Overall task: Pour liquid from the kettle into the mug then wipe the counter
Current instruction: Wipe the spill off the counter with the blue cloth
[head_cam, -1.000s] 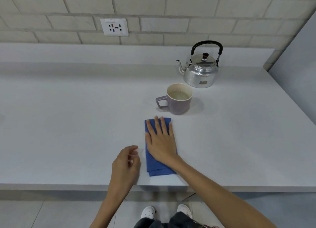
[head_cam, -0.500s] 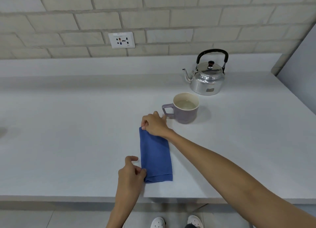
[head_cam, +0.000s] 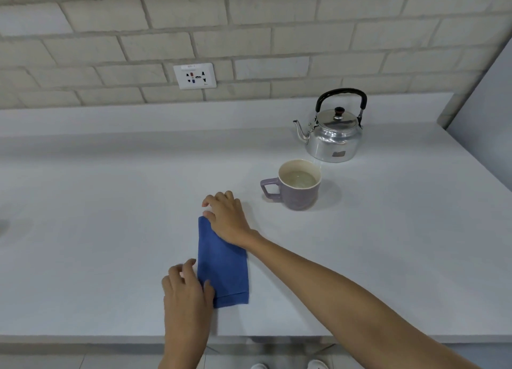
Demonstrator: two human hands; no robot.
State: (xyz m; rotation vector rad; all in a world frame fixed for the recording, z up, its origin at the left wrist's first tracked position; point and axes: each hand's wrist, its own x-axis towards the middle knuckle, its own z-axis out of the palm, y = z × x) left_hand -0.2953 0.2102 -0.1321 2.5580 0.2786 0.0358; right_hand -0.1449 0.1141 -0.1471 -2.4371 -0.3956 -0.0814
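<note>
A folded blue cloth (head_cam: 224, 269) lies on the white counter (head_cam: 97, 216) in front of me. My right hand (head_cam: 228, 219) rests on the cloth's far end, fingers curled over its far edge. My left hand (head_cam: 185, 288) pinches the near left corner of the cloth with the thumb. A purple mug (head_cam: 297, 184) holding pale liquid stands to the right beyond the cloth, handle pointing left. The shiny metal kettle (head_cam: 333, 136) with a black handle stands upright behind the mug near the wall.
A brick wall with a white power socket (head_cam: 194, 75) runs along the back. A grey panel (head_cam: 484, 105) closes the counter's right side. The counter's front edge is just below my left hand.
My right hand slid from flat on the cloth's middle to its far end. My left hand moved in to the cloth's near left corner. The view shifted left.
</note>
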